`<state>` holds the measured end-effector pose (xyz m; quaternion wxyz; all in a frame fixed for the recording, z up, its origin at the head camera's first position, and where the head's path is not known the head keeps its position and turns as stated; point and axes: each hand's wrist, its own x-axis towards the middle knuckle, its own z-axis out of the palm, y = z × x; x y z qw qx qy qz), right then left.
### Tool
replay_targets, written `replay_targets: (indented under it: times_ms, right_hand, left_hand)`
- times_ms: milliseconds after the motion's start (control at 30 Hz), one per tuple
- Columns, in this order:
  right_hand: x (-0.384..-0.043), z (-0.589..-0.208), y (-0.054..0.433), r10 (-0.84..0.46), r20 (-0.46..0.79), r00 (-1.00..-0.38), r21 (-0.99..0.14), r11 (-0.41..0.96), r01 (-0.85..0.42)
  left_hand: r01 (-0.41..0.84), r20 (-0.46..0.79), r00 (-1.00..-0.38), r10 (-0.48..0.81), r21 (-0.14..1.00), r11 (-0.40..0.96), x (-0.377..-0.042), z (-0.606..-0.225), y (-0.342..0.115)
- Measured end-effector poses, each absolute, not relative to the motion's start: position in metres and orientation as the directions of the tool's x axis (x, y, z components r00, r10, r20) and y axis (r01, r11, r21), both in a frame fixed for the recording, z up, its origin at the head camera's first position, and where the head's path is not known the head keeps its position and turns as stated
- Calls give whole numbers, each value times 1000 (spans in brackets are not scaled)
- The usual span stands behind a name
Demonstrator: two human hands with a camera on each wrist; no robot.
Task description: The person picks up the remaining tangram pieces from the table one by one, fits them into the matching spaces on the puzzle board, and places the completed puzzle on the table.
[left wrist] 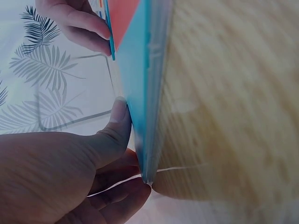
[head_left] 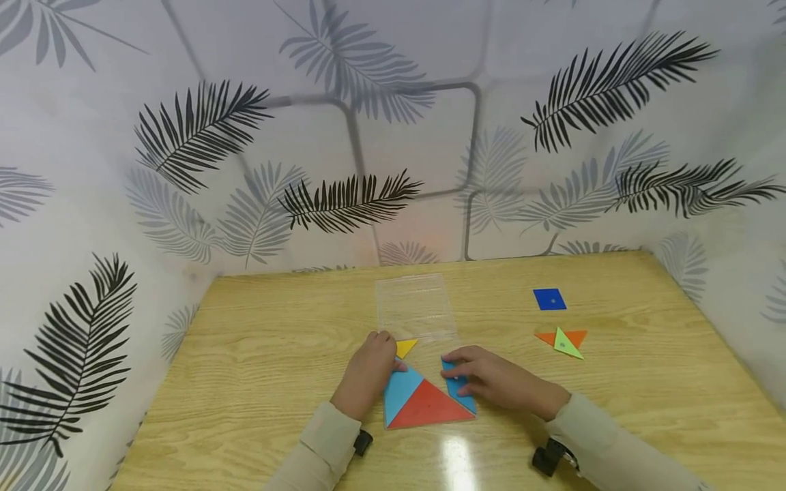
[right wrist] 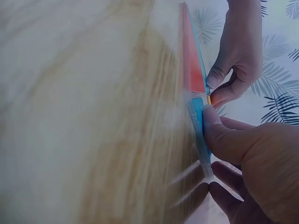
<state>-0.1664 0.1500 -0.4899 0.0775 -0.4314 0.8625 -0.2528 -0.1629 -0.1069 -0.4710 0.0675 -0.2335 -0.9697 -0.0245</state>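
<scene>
A shallow clear tray [head_left: 431, 425] on the table holds flat tangram pieces. Inside it lie a large light-blue triangle [head_left: 402, 387] and a large red triangle [head_left: 430, 406]. My left hand [head_left: 370, 368] grips the tray's far left corner, its thumb on the light-blue triangle and its fingers around the edge. Beside those fingers shows a yellow triangle [head_left: 405, 348], partly covered. Along the tray's right side, my right hand [head_left: 500, 379] holds a darker blue piece [head_left: 464, 401], thumb on its face and fingertips at the tray's edge. The fingers cover part of its outline.
A clear plastic cover [head_left: 414, 307] lies behind the tray. Toward the right are a dark-blue parallelogram [head_left: 546, 299] and a small green triangle [head_left: 565, 344] lying over an orange triangle [head_left: 577, 337]. Leaf-patterned cloth [head_left: 417, 150] surrounds the wooden table [head_left: 264, 354].
</scene>
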Motion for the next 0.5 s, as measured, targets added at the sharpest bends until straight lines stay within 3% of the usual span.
replay_targets:
  times_ms: [500]
  right_hand:
    - [-163, -490, 152, -804, 133, -579, -461, 467, -754]
  left_hand:
    - [464, 165, -872, 461, -25, 886, -164, -474, -108]
